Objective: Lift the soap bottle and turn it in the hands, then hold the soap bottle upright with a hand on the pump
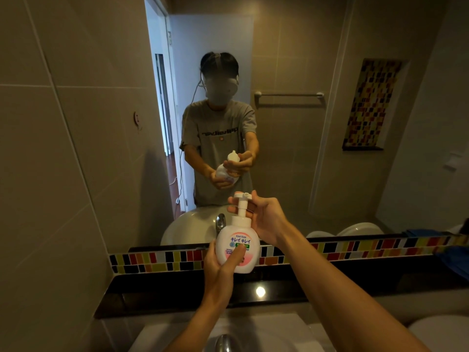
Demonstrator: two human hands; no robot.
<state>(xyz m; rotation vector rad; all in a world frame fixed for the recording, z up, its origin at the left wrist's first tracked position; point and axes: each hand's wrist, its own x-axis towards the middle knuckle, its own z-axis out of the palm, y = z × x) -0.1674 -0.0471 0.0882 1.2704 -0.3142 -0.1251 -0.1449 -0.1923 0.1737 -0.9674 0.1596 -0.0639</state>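
Faucet [223,342] and white sink [279,331] sit at the bottom edge, under both forearms. Past them runs a black ledge [152,293] with a strip of coloured tiles [157,260] below the mirror [291,148].

Both hands hold the bottle [237,247] in the air above the ledge, upright and tipped slightly. The left hand [219,270] grips its round lower body, thumb lying across the label. The right hand [261,219] holds the same bottle higher up, fingers curled round the neck of the pump [243,196] just under the spout.

Red print on the label reads "Kirei Kirei", with "キレイ キレイ" larger beneath; the green band and small lines below are too small to read. The bottle is opaque white and pink, so its fill cannot be seen.

In the mirror a grey shirt [218,133] bears dark reversed lettering that I cannot read.
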